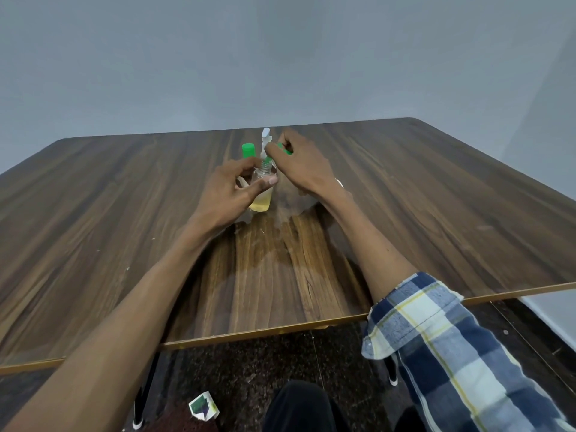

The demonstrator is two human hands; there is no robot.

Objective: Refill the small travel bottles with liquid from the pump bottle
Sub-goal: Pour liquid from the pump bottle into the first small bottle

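Note:
A small clear travel bottle (261,199) with yellowish liquid in its lower part stands on the wooden table (124,213), uncapped, its threaded neck bare. My left hand (232,190) holds it by the body with thumb and fingers. My right hand (304,163) grips a green cap (285,150) just above and to the right of the neck. Behind stand a second small bottle with a green cap (248,150) and the white pump head of the pump bottle (266,137); their lower parts are hidden by my hands.
The table's front edge (265,332) runs close to my lap. A small printed packet (204,407) lies on the dark speckled floor below. A plain grey wall stands behind the table. A rolled plaid sleeve (436,338) covers my right upper arm.

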